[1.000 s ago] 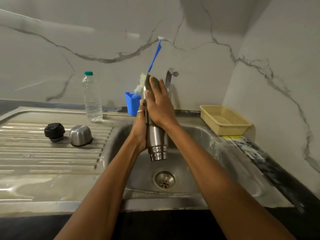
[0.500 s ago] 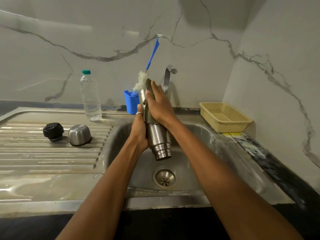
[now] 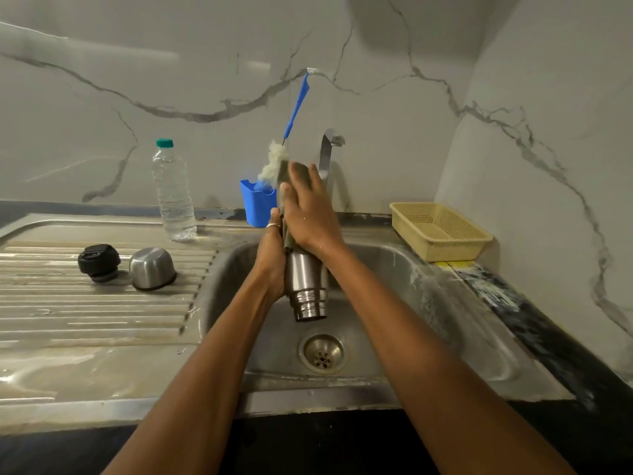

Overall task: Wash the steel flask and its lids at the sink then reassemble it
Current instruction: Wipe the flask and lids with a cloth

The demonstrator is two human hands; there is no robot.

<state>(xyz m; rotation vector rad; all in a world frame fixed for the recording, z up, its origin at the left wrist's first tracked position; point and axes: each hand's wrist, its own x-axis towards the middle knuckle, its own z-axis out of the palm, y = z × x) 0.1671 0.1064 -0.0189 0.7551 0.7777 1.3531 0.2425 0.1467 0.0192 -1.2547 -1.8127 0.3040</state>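
1. Steel flask (image 3: 306, 286) is held inverted over the sink (image 3: 394, 269). Its long axis runs roughly 12 to 6 o'clock: base up, open mouth down, directly above the drain (image 3: 321, 353).
2. The lower body is gripped from the 9 o'clock side by the left hand (image 3: 272, 258), fingers curled round it.
3. A green scouring pad (image 3: 287, 174) is clamped against the upper body by the right hand (image 3: 308, 214). The fingers are laid along the axis toward 12 o'clock and the thumb is hooked round the pad's left edge.
4. Key relation: the right hand sits above the left on the same axis. The coming scrub stroke is judged to run along that axis, with the left hand as anchor.
5. Bare steel shows only from the left hand down to the threaded neck, so that part is probably unscrubbed.
6. Two lids are noted on the draining board (image 3: 85, 313) at 9 o'clock: a black stopper (image 3: 99, 262) and, just beside it, a steel cup lid (image 3: 152, 269), mouth down. Both are well apart from the hands, and reassembly is judged some way off.
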